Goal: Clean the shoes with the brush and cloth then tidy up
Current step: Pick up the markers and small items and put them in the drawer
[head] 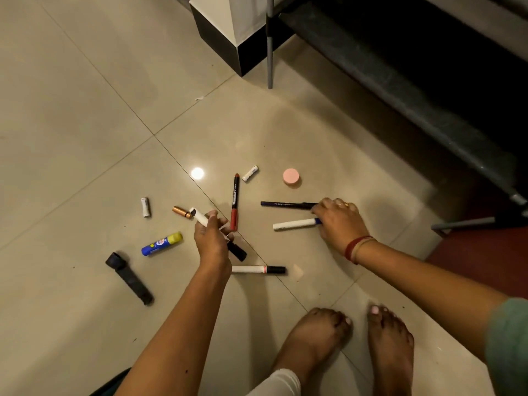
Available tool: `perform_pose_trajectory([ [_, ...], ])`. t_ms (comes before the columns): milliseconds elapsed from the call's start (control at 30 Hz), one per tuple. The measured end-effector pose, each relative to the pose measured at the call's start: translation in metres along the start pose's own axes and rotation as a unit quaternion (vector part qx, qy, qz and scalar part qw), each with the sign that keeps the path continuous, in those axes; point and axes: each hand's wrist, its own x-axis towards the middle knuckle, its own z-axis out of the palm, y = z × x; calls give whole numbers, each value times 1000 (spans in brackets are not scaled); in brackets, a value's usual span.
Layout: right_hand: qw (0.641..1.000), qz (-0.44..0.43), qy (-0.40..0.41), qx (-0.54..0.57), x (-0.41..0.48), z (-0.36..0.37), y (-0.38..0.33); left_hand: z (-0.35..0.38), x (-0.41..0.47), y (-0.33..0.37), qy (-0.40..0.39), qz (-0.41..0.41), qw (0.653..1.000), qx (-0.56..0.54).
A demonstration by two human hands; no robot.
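**Right hand over two pens, both lying across its reach**

No shoes, brush or cloth show anywhere in this view — what lies on the tiled floor [85,115] is a scatter of pens and small items, so this reads as the tidy-up part of the task.

The right hand [338,217] is down at the floor, fingers curled over the near ends of two pens: the dark pen [285,205] and, just beside it toward the person, the white pen [294,224]. Both run left to right, with their long axes pointing away from the hand toward the middle of the scatter. Whether the fingers have closed on either pen cannot be told; the fingertips hide the ends.

The left hand [211,238] is raised a little above the floor and pinches a white marker [199,216], which sticks up and away from its fingers; a dark piece shows below the palm, possibly the same marker's other end.

Judging by position, the right hand is clearly nearer the two pens — a sideways sweep along their length would gather both. The red marker [235,201], lying nearly front to back, sits just beyond the left hand; the pink lid [291,177] is near the right, further out. The glue stick [162,243] and black tube [130,278] lie to the left.
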Motion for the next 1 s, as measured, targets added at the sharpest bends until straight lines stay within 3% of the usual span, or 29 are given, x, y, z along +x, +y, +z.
perform_pose_trajectory([
  [100, 998, 2, -28, -60, -2, 17, 24, -12, 4, -6, 18, -23, 1000, 0],
  [200, 998, -9, -48, -46, -2, 25, 34, -18, 0, -13, 12, -40, 999, -14],
  [333, 983, 33, -39, 177, -7, 10, 14, -21, -5, -15, 4, -36, 999, -36],
  [433, 949, -11, -3, 316, -20, -12, -34, -18, -12, -16, -16, -11, 1000, -2],
  [533, 937, -79, -37, 339, -31, -17, -84, -12, -21, -20, -32, -19, 999, 12],
  [667, 924, -82, -78, 365, -33, -8, -111, -17, -12, -15, 39, -38, 998, -15],
  [733, 945, -85, -81, 305, -27, 1, -104, -30, -1, -11, 64, -42, 996, -41],
  [800, 975, -129, -114, 143, -20, 14, -94, -44, 6, -10, 70, -48, 995, -47],
  [867, 975, -159, -149, 37, -19, 29, -88, -56, 8, -9, 58, -57, 996, -41],
  [933, 974, -170, -147, 13, -23, 46, -86, -64, 7, -8, 33, -67, 997, -37],
  [1000, 981, -125, -125, 85, -27, 55, -85, -68, 6, -7, 13, -74, 996, -45],
])
